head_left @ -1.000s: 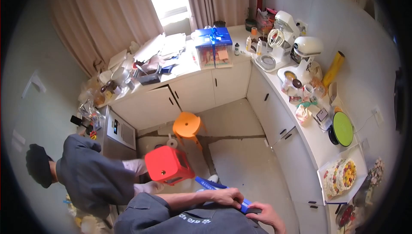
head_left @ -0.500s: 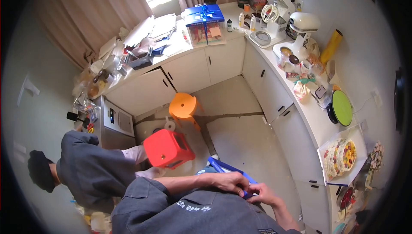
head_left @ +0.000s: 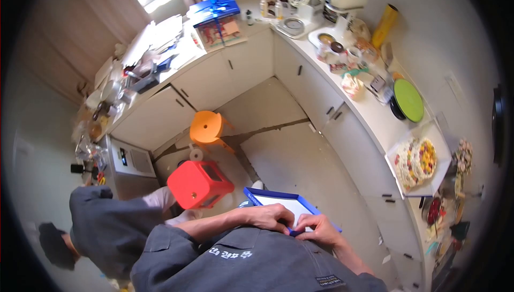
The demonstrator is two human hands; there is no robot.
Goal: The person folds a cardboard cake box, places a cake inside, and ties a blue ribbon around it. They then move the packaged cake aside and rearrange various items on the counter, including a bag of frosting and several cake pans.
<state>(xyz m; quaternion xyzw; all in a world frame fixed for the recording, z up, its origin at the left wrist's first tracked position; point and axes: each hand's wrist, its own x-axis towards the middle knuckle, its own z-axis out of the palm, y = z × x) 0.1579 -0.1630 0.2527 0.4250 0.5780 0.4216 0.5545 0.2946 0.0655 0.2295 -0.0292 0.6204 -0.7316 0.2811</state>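
Note:
A shallow blue cardboard box lid (head_left: 308, 206) with a white inside is held close against my apron front. My left hand (head_left: 269, 218) pinches its near blue edge, fingers bent and pressed together. Right beside it, my right hand (head_left: 320, 230) grips the same edge, its thumb and fingertips closed near the left ones. The fingertips almost meet, and the lid's near side is partly hidden behind both hands.
A red stool (head_left: 195, 185) and an orange stool (head_left: 206, 127) stand on the floor. At left, a person in a dark shirt (head_left: 115, 227) bends near the red stool. Counters hold a fruit-topped cake (head_left: 415, 163), a green turntable (head_left: 408, 100), a stand mixer (head_left: 345, 0) and a blue-lidded gift box (head_left: 217, 10).
The view has turned, shifting the room left and up. More of the lid's white inside shows beyond my hands, which stay closed on its edge.

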